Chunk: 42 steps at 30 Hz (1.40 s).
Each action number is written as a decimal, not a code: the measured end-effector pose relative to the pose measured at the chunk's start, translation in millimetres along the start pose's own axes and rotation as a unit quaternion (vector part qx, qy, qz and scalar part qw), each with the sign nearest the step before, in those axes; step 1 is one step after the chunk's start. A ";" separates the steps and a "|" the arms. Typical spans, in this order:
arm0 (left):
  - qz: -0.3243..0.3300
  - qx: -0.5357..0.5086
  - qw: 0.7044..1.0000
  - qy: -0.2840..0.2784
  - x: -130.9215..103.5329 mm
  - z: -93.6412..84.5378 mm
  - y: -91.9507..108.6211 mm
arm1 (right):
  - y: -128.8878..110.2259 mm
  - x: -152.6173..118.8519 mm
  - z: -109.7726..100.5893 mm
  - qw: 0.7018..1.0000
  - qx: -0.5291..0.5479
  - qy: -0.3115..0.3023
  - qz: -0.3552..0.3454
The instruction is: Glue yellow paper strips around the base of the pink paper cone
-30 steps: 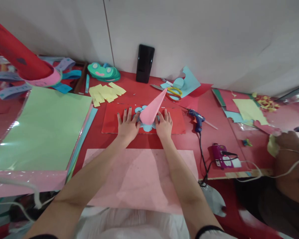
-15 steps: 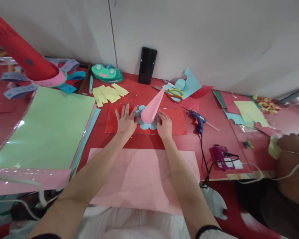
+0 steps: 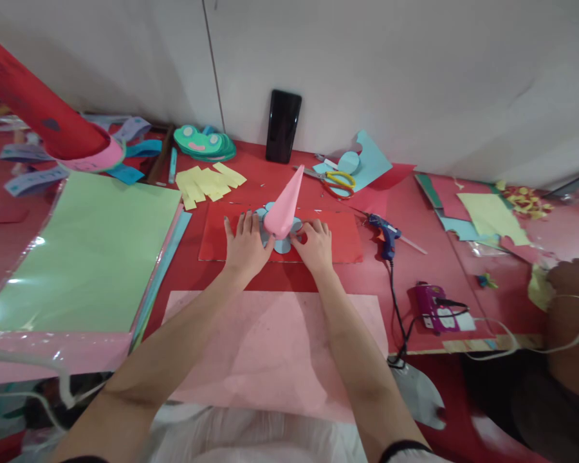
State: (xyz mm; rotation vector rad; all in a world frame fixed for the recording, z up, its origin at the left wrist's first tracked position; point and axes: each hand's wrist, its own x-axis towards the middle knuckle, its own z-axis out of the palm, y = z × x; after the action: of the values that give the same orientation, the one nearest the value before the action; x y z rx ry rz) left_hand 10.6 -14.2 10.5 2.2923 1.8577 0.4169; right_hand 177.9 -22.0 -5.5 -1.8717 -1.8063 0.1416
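A pink paper cone with a narrow tip stands tilted on a blue paper flower, its tip leaning right. Under them lies a red sheet of card. My left hand rests flat at the flower's left side, fingers stretched over the card, its thumb touching near the cone's base. On the other side, my right hand has thumb and forefinger brought together at a right-hand petal, in a pinch. The cone's base and my fingertips partly cover the petals.
Scissors, a black phone and yellow paper strips lie behind. To the right are a glue gun and its corded purple box. Green sheets lie left; a pink sheet is in front. Another person's hand is far right.
The cone and flower have shifted a little left and turned. My right thumb and forefinger have closed on a petal, and my left thumb has moved toward the cone's base.
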 end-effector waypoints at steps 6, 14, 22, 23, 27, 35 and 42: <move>0.005 0.030 0.998 -0.050 1.1 3.5 -4.9 | -4.8 -3.2 0.8 0.998 0.041 -0.041 -0.039; -0.023 0.028 0.998 -0.048 8.9 0.3 -8.6 | -6.3 -4.9 -4.4 0.998 0.044 -0.012 -0.036; -0.018 0.040 0.998 -0.055 7.6 6.8 -5.7 | -6.3 -4.4 6.4 0.998 0.033 -0.009 -0.045; -0.013 0.042 0.997 -0.059 7.9 6.2 -6.1 | -7.0 -5.1 9.4 0.999 0.017 -0.023 -0.041; 0.004 0.044 0.996 -0.075 10.0 2.1 -8.6 | -11.7 -8.3 17.7 0.996 -0.040 -0.072 -0.025; 0.002 0.032 0.998 -0.058 11.2 5.6 -11.4 | -26.6 -17.3 17.7 0.997 -0.055 -0.061 0.016; -0.020 -0.030 0.999 0.006 19.3 6.9 -15.8 | -24.9 -21.0 14.9 0.999 -0.015 -0.011 0.030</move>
State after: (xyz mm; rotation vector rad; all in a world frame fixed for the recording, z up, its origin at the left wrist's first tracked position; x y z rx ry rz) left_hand 1.8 8.3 1.5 2.2161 1.8659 0.4744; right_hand 147.0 -38.4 -13.2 -1.9531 -1.7777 0.1566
